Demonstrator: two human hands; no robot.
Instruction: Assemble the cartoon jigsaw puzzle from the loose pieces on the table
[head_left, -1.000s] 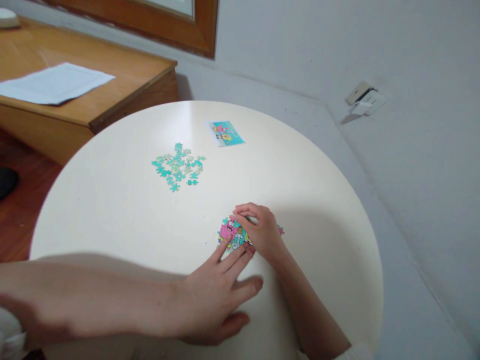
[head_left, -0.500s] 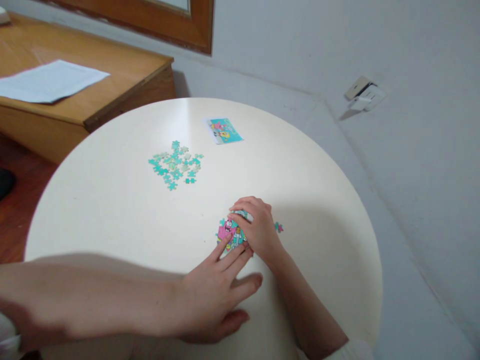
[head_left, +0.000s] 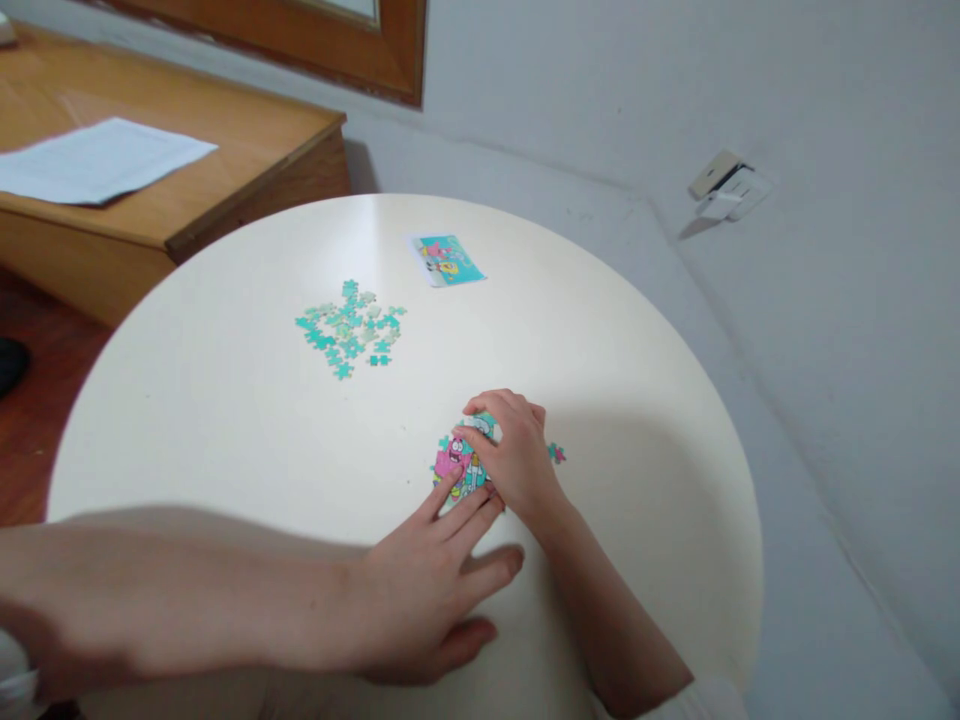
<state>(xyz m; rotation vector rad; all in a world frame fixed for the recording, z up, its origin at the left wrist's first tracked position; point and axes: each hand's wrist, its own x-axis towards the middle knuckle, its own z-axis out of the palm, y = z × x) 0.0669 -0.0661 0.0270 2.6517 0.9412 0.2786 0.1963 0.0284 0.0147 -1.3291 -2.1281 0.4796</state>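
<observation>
A partly joined jigsaw puzzle (head_left: pixel 452 462) lies near the middle of the table, showing a pink starfish character and a pale teal figure. My left hand (head_left: pixel 431 590) reaches in from the left, fingers spread, with fingertips resting on the puzzle's lower edge; its thumb is apart from the puzzle. From the right, my right hand (head_left: pixel 517 445) curls over the puzzle's right side, thumb and forefinger bent round its upper part. That hand hides the puzzle's right portion. Just beyond it lies a small teal and pink jigsaw piece (head_left: pixel 556 453).
Loose teal and pale jigsaw pieces (head_left: pixel 349 330) lie in a pile at the back left of the round white table (head_left: pixel 225 440). A picture card (head_left: pixel 450 262) of the characters is farther back. Beside the table stands a wooden desk (head_left: pixel 262 120) holding white paper (head_left: pixel 105 160).
My right forefinger has lifted slightly away from the thumb, uncovering more of the teal figure's head. My left hand stays in nearly the same place, and the loose pieces have not moved.
</observation>
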